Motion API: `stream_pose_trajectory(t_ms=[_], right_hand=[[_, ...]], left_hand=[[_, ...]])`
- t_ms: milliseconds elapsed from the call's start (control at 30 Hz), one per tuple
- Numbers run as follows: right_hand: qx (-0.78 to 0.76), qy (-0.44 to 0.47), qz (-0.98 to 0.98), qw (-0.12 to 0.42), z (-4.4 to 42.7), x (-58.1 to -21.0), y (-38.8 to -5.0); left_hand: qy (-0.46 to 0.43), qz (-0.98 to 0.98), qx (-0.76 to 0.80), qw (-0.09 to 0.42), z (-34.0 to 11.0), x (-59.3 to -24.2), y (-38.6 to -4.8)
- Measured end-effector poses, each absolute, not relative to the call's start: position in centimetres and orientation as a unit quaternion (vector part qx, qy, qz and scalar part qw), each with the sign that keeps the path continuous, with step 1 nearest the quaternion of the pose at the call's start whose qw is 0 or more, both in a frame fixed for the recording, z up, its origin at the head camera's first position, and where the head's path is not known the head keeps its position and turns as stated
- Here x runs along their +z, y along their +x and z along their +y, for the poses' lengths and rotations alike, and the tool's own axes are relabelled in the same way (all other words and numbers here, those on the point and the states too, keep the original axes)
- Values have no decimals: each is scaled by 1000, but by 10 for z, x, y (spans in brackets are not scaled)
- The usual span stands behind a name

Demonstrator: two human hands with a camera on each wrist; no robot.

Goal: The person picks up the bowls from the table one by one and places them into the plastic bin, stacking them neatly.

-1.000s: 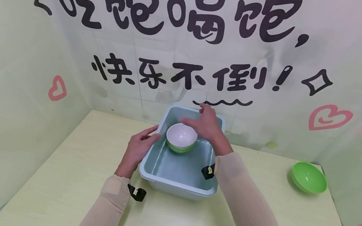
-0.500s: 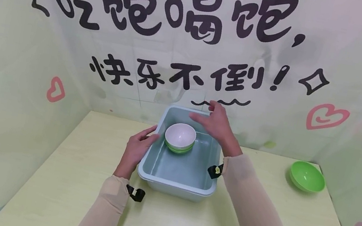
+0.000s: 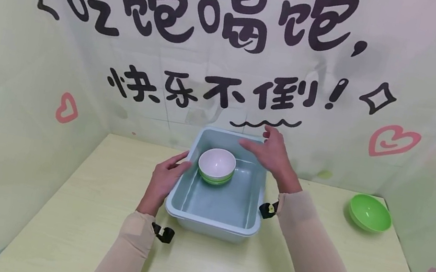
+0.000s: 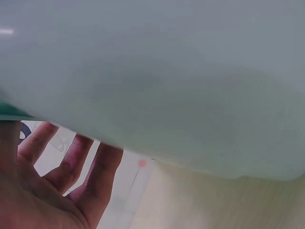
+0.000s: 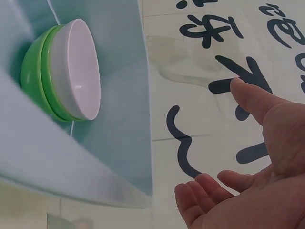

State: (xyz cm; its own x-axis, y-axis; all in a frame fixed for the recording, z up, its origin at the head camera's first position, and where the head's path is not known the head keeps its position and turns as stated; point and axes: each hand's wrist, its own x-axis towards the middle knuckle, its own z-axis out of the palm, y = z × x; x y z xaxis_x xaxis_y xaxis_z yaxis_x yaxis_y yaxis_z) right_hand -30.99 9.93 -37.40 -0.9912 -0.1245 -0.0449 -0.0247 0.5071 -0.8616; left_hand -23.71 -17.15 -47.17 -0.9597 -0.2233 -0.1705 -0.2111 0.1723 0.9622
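Note:
In the head view a light blue plastic basin [image 3: 213,225] stands on the table. A white bowl [image 3: 217,162] is nested on green bowls [image 3: 215,181] inside it, toward the back left. My left hand [image 3: 164,177] holds the basin's left rim, thumb at the rim and fingers against the outer wall; the left wrist view shows those fingers [image 4: 102,171] bent toward the wall. My right hand [image 3: 272,153] hovers at the basin's back right corner, thumb and fingers spread apart with nothing between them. The right wrist view shows the stacked bowls beside that hand.
Another green bowl [image 3: 370,213] sits by itself at the table's back right. Behind the pale wooden table [image 3: 99,212] hangs a whitish cloth backdrop [image 3: 138,114] with large black characters and pink hearts. Cloth also encloses both sides.
My right hand has moved right, away from above the bowls to the basin's back right corner. The left hand, basin and bowls keep their places.

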Motion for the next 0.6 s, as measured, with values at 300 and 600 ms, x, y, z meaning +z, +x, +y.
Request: stream_pose_trajectory(t_ms=[300,600], right_hand=[[-497,-41,866,46,111,-377,-307],[-478,-26,877,45,132,-386,-309]], left_hand=[[145,-766,-626,1,-172,-471,-237],[148,-766,-626,7,-170,-472,-238]])
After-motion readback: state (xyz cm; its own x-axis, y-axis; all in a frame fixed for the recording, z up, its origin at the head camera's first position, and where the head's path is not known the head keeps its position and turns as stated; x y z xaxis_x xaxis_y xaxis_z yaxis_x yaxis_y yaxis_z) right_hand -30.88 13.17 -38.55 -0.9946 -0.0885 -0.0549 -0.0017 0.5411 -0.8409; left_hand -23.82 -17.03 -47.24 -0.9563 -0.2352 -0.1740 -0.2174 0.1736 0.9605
